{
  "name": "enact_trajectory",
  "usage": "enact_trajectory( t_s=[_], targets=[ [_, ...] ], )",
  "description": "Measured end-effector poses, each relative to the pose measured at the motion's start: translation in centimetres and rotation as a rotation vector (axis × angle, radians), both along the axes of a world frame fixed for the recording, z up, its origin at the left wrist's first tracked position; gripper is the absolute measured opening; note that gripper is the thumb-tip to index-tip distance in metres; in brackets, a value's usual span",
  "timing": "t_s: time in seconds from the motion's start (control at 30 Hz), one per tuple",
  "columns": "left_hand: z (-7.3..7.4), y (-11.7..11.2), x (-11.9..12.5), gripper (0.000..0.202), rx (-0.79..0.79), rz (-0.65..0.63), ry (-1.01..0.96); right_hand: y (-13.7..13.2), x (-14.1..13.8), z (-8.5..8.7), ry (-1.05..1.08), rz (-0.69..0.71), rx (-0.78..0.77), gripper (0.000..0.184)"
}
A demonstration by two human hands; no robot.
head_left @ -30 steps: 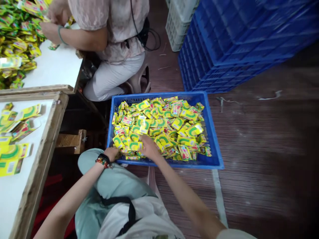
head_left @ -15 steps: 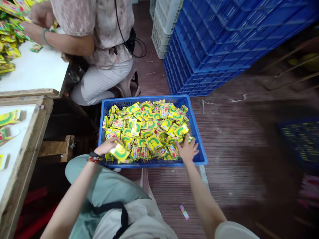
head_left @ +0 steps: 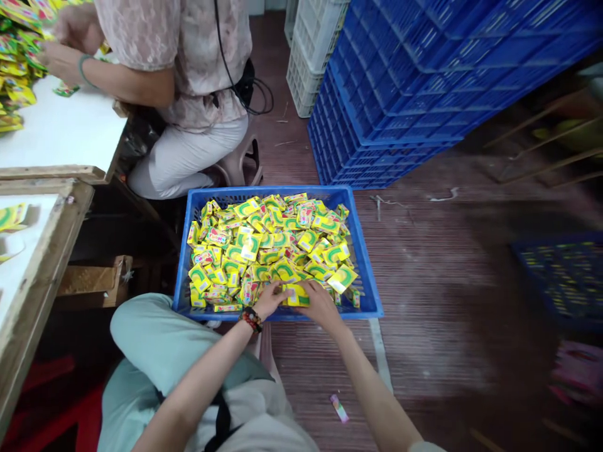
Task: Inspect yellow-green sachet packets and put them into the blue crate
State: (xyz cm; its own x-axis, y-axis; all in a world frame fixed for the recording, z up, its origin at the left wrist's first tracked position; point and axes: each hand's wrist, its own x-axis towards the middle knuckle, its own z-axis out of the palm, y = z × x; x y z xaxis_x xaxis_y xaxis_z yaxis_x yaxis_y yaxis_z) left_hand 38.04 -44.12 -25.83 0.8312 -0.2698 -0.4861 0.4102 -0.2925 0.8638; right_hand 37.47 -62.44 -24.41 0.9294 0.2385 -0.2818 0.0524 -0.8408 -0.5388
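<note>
Together, left hand [head_left: 266, 301] and right hand [head_left: 321, 305], grips spread over 1 yellow sachet [head_left: 298, 295] in a blue crate [head_left: 277, 191].

Small foil sachets [head_left: 268, 245] in a shallow blue plastic crate [head_left: 211, 193] on the brown floor [head_left: 424, 301], stacked blue plastic crates [head_left: 414, 81] behind, white-topped wooden table [head_left: 61, 132] left.
</note>
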Motion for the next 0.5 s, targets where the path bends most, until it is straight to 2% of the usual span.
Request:
enact_trajectory(
  t_s=[0.07, 0.2, 0.23, 0.3, 0.37, 0.4, 0.43, 0.5],
  targets=[
    [0.0, 0.3, -0.2, 0.037, 0.080, 0.011, -0.005, -1.4, -0.2, -0.6, 0.001, -0.100, -0.064, 0.056],
    [0.8, 1.6, -0.1, 0.035, 0.350, 0.028, -0.038, -5.1, 0.0, -2.4, 0.038, -0.310, -0.180, 0.060],
    [1.0, 2.2, -0.1, 0.043, 0.416, 0.046, -0.051, -5.9, 0.0, -2.8, 0.060, -0.337, -0.191, 0.060],
    [1.3, 4.0, -0.1, 0.076, 0.630, 0.017, -0.026, -7.0, 0.0, -3.4, 0.102, -0.392, -0.215, 0.059],
    [1.2, 6.4, -0.1, 0.111, 0.880, -0.084, 0.079, -7.6, -0.2, -3.6, 0.117, -0.492, -0.278, 0.066],
    [1.0, 7.7, -0.1, 0.122, 0.987, -0.149, 0.146, -7.6, -0.3, -3.6, 0.114, -0.557, -0.326, 0.072],
    [0.6, 9.0, 0.0, 0.128, 1.064, -0.209, 0.204, -7.3, -0.4, -3.5, 0.095, -0.619, -0.375, 0.078],
    [-0.3, 11.0, 0.2, 0.131, 1.102, -0.274, 0.255, -5.8, -0.2, -3.4, -0.005, -0.679, -0.391, 0.082]
  ],
)
